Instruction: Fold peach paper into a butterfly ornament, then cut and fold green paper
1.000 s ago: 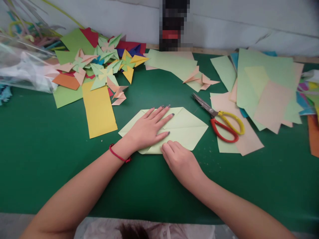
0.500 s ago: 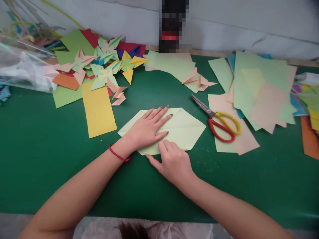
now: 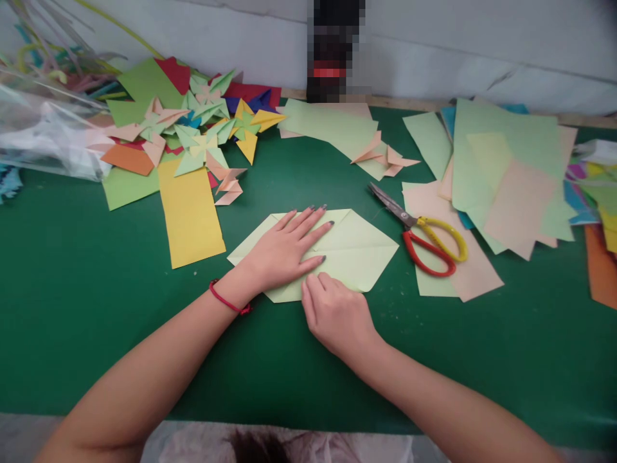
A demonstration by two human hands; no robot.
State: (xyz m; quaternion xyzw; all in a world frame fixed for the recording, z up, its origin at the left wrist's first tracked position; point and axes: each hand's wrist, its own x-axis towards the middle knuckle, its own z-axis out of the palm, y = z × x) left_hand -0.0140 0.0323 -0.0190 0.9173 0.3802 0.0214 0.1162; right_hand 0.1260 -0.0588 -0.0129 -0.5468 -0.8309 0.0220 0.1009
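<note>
A light green sheet of folded paper (image 3: 361, 247) lies flat on the green table, its left and right ends pointed and a crease running along its middle. My left hand (image 3: 284, 254) rests flat on the sheet's left half with the fingers spread. At the near edge, my right hand (image 3: 340, 312) is closed, thumb drawn in against the curled fingers, which are on the paper; that part of the edge is hidden beneath it. Scissors (image 3: 409, 222) with one red and one yellow handle lie to the right, blades pointing away to the left.
Folded paper pieces (image 3: 205, 138) and coloured sheets are heaped at the back left, beside a clear plastic bag (image 3: 53, 138). A yellow paper strip (image 3: 193, 218) lies closer. Pale sheets (image 3: 506, 173) overlap on the right. A pink folded piece (image 3: 385, 157) sits at the back.
My right thumb has moved from stretched out to tucked in against the fingers at the paper's near edge. My left hand and the sheet have stayed in place.
</note>
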